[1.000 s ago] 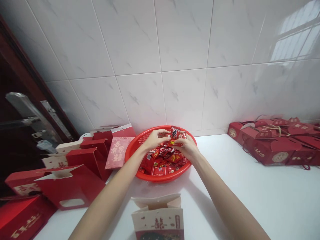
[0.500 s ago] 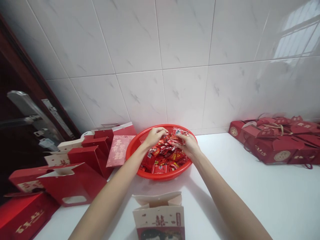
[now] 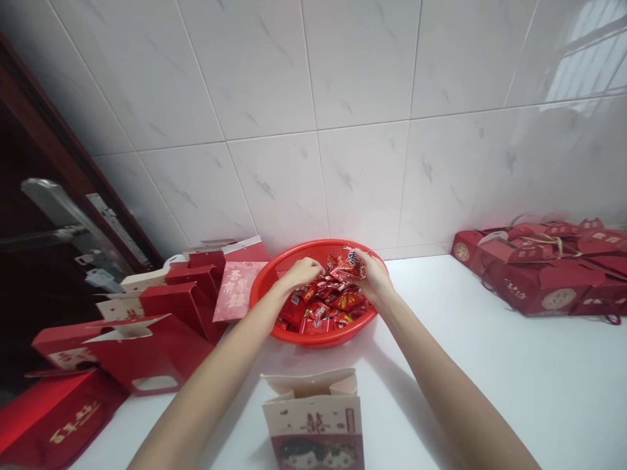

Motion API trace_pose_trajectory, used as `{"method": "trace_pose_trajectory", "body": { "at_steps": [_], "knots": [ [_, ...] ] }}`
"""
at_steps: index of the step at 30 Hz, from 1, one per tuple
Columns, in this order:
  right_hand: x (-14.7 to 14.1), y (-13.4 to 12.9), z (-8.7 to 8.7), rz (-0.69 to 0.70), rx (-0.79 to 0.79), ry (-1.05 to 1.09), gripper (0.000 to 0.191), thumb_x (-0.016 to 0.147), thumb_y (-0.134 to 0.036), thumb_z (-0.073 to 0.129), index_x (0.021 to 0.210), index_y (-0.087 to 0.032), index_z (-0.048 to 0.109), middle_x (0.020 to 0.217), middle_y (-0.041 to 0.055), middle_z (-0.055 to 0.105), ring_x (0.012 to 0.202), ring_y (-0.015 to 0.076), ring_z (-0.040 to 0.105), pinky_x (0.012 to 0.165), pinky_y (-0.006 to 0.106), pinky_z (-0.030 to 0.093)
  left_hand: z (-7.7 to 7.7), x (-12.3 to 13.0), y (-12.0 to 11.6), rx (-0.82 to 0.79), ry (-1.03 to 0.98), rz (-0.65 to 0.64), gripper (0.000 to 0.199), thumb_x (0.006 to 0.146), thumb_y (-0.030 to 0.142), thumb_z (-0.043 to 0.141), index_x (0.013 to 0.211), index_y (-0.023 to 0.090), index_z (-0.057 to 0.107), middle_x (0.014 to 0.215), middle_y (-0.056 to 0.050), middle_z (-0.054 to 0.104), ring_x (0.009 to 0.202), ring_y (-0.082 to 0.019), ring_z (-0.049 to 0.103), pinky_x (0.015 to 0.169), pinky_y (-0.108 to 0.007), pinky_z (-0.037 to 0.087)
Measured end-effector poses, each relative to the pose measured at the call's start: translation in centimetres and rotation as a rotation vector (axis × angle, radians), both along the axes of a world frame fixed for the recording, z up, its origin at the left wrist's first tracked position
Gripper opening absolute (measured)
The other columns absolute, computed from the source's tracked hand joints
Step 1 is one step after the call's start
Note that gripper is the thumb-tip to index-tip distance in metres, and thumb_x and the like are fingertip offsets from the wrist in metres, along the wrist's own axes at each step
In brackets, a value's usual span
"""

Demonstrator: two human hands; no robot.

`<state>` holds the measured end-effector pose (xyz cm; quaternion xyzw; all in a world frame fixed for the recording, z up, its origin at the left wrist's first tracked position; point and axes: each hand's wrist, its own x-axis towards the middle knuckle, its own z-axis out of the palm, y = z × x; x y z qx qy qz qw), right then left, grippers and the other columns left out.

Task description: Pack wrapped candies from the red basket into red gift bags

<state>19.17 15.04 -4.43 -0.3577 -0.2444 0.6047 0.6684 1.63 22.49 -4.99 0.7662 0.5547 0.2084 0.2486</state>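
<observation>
A red plastic colander [image 3: 304,339] full of red-wrapped candies [image 3: 317,312] stands by the tiled wall. Over its right side, my right hand [image 3: 376,279] grips red candy packets [image 3: 349,261] with dark lettering between thumb and fingers. My left hand [image 3: 304,273] is at the colander's left side with its fingers curled down among the wrappers; whatever they hold is hidden. Nearer to me, between my forearms, a cream and red paper gift box [image 3: 313,418] stands upright with its top open.
Several red and cream paper boxes [image 3: 147,356] and a pink printed bag [image 3: 238,292] crowd the left side, beside a dark door with a metal handle [image 3: 63,209]. Dark red folded boxes [image 3: 543,281] with cords lie at the right on the white table [image 3: 465,365].
My right hand has raised the candy packets slightly and now shows more of them. My left hand has dipped a little lower, its fingers more curled. The view has shifted slightly.
</observation>
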Motion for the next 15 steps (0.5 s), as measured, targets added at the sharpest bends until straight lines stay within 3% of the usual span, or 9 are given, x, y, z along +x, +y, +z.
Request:
{"method": "trace_pose_trajectory", "body": {
  "at_steps": [5, 10, 15],
  "knots": [
    [0.1, 0.1, 0.3, -0.058, -0.036, 0.125, 0.006, 0.08, -0.026, 0.064, 0.075, -0.022, 0.065, 0.067, -0.0028, 0.069, 0.064, 0.0169, 0.065, 0.06, 0.031, 0.056, -0.4, 0.7, 0.1, 0.089, 0.135, -0.101, 0.024, 0.071, 0.014, 0.053, 0.081, 0.02, 0.075, 0.084, -0.005, 0.076, 0.083, -0.024, 0.069, 0.075, -0.028, 0.049],
    [0.3, 0.5, 0.1, -0.175, -0.008, 0.202, 0.006, 0.075, -0.02, 0.064, 0.07, -0.021, 0.061, 0.061, -0.005, 0.065, 0.056, 0.013, 0.06, 0.053, 0.025, 0.05, -0.2, 3.4, 0.5, 0.176, 0.293, -0.304, 0.043, 0.064, 0.003, 0.058, 0.098, 0.024, 0.076, 0.116, -0.007, 0.072, 0.111, -0.028, 0.064, 0.095, -0.031, 0.046],
    [0.6, 1.2, -0.9, -0.208, 0.058, 0.237, 0.01, 0.068, -0.018, 0.068, 0.068, -0.021, 0.059, 0.06, -0.0042, 0.065, 0.057, 0.0127, 0.061, 0.055, 0.024, 0.051, -0.4, 5.3, 1.1, 0.157, 0.481, -0.352, 0.049, 0.06, 0.002, 0.065, 0.102, 0.024, 0.075, 0.12, -0.012, 0.07, 0.111, -0.034, 0.064, 0.094, -0.038, 0.049]
  ]
}}
